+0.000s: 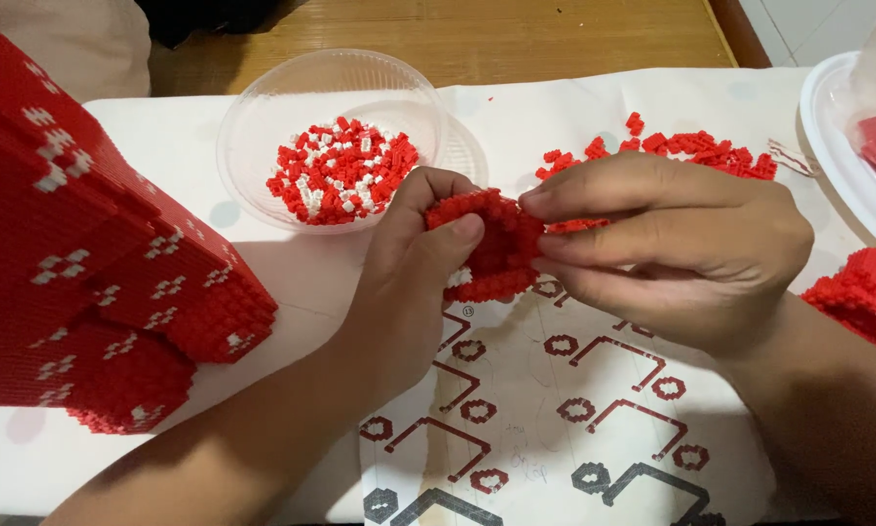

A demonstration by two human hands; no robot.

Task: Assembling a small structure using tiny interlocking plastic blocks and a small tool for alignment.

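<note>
Over the tabletop: both hands met above a printed instruction sheet [555,409] spread on a white cover.
Piece in hand: a small red block cluster [496,244], with a few white blocks at its lower edge, held between the two hands just above the sheet.
Left hand [414,273]: thumb and fingers clamped on the cluster's left side, thumb pressed across its top face.
Right hand [672,248]: fingers pinched together on the cluster's right edge; whether a loose block sat under the fingertips could not be told.
Handling note: the work looked best served by a firm left-hand brace, with pressure straight down on the studs, so that the rows would not split.
Bowl [253,127]: clear plastic, just beyond the left hand, holding a shallow heap of loose red and white blocks [341,170].
Plate [837,146]: white, at the right edge, with red pieces under a clear cover, partly out of view.
Loose pile [691,148]: red blocks scattered on the cover beyond the right hand.
Large build [87,263]: red with white flecks, standing at left.
Small build [867,292]: red, at right, near the plate.
</note>
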